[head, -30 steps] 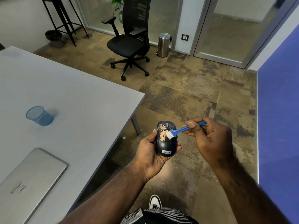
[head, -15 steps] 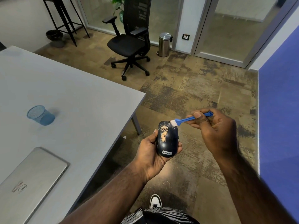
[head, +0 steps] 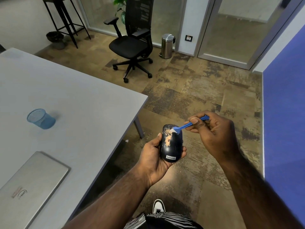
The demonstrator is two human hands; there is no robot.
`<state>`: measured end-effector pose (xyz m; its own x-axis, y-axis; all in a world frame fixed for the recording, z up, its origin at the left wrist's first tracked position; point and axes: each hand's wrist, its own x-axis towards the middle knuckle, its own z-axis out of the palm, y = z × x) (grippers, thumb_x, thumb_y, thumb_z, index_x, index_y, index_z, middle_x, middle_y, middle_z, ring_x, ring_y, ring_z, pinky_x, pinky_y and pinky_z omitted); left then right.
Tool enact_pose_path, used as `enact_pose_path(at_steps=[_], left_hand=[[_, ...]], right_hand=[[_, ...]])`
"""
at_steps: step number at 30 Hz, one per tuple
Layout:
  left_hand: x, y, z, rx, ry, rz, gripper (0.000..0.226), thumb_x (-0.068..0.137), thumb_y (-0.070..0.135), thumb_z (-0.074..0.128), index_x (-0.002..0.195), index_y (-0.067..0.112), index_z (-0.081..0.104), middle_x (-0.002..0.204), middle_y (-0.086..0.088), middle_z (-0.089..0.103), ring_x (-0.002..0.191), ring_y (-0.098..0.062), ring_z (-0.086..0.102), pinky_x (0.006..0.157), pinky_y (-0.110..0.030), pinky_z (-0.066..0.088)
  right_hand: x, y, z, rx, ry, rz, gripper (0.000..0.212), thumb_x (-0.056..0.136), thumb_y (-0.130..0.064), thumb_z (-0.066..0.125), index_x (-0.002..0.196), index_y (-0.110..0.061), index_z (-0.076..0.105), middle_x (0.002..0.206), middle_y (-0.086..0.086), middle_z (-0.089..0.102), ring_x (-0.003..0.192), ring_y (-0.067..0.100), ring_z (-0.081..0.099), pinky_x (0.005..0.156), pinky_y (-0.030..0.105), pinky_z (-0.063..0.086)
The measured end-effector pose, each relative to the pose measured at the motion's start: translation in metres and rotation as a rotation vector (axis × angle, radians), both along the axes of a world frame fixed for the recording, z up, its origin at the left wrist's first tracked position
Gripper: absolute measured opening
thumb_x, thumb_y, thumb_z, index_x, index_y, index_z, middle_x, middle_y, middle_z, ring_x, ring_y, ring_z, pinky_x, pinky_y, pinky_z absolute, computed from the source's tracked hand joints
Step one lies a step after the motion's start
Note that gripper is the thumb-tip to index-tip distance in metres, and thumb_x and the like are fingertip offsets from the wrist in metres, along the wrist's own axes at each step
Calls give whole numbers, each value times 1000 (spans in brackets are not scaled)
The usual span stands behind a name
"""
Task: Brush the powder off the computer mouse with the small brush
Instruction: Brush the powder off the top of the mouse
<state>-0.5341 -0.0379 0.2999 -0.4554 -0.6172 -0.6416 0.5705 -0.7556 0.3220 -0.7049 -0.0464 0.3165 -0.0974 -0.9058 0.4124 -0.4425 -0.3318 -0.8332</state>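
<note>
Black, glossy plastic makes up the computer mouse (head: 172, 142), which sits cradled in the left hand (head: 154, 160), held out over the floor just off the corner of the grey bench (head: 74, 96); the thumb lies along its left flank and fingertips show at its right edge, so the palm carries it from beneath. A tan powder (head: 168, 140) runs in a loose streak down the middle of its back, with scattered specks near the front. The right hand (head: 214, 134) pinches the handle of the small blue brush (head: 186, 125) between thumb and curled fingers, and the white bristles touch the front right part of the mouse, beside the upper end of the streak. The mouse looks light and rigid, a hard shell that will not give under the bristles, but its smooth curved surface is likely slippery, so holding it by the two flanks, as now, seems the sound choice: it leaves the whole dusty back free. The brush appears very light, with a thin handle that may flex a little, so a grip near the middle should give good control of the tip. The powder seems dry and loose and should lift with gentle strokes; some may lodge in the seam around the wheel. Much of it remains, so the brushing looks only partly done.
</note>
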Motion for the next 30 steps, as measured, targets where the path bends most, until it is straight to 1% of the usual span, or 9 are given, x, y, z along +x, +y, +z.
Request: enact_pose_path(at_steps=[2, 4, 6, 9, 13, 16, 20, 26, 30], left_hand=[[1, 1, -1, 0, -4, 4, 57, 100, 40, 34, 126, -8, 54, 105, -28, 61, 86, -38, 61, 74, -43, 58], [2, 0, -1, -4, -1, 4, 57, 100, 40, 35, 126, -7, 54, 104, -28, 62, 86, -38, 61, 75, -43, 58], [2, 0, -1, -1, 4, -2, 57, 100, 40, 35, 125, -7, 55, 103, -28, 63, 86, -37, 61, 76, -43, 58], [2, 1, -1, -6, -6, -2, 58, 100, 40, 34, 126, -8, 54, 103, -28, 62, 86, -38, 61, 75, -43, 58], [1, 2, -1, -8, -4, -8, 58, 100, 41, 34, 129, -7, 52, 105, -28, 61, 87, -37, 61, 76, -43, 58], [2, 2, -2, -7, -10, -7, 57, 100, 41, 34, 127, -5, 53, 105, -27, 62, 87, -37, 61, 77, -43, 58], [2, 3, -3, -12, -2, -5, 57, 100, 41, 34, 124, -6, 55, 101, -28, 63, 86, -37, 61, 77, -43, 57], [2, 2, -4, -20, 5, -5, 59, 101, 41, 34, 128, -8, 52, 101, -29, 63, 87, -38, 62, 76, -43, 58], [1, 2, -5, -12, 18, -3, 58, 100, 41, 34, 124, -7, 55, 100, -29, 64, 86, -37, 62, 75, -43, 58]], right_hand=[[-1, -1, 1, -11, 50, -29, 10, 94, -28, 60, 99, -32, 68, 81, -20, 72, 76, -2, 74, 64, 26, 62], [-1, -3, 1, -6, 92, -68, 11, 95, -25, 60, 100, -28, 69, 81, -15, 72, 77, 1, 74, 64, 34, 63], [-1, -3, 1, 6, 97, -70, 11, 94, -28, 60, 99, -29, 69, 81, -12, 73, 76, 3, 74, 64, 39, 63], [-2, -1, 4, 9, 103, -47, 11, 94, -34, 57, 98, -38, 66, 79, -16, 72, 75, 0, 74, 63, 38, 63], [-4, -1, 3, 31, 102, -74, 13, 94, -31, 58, 97, -28, 70, 80, -10, 74, 76, 4, 74, 65, 41, 63], [-2, -1, 4, 29, 92, -35, 13, 93, -36, 57, 95, -32, 69, 78, -12, 74, 73, 4, 74, 62, 40, 63], [-3, -2, 3, 26, 97, -66, 12, 94, -35, 56, 96, -34, 68, 80, -15, 73, 74, 1, 74, 63, 39, 63], [-4, -1, 3, 14, 117, -67, 14, 93, -38, 56, 103, -35, 66, 81, -12, 74, 75, 2, 74, 63, 40, 63], [-5, 3, 8, 2, 60, -13, 11, 93, -38, 57, 100, -38, 67, 82, -14, 75, 76, 3, 75, 64, 38, 63]])
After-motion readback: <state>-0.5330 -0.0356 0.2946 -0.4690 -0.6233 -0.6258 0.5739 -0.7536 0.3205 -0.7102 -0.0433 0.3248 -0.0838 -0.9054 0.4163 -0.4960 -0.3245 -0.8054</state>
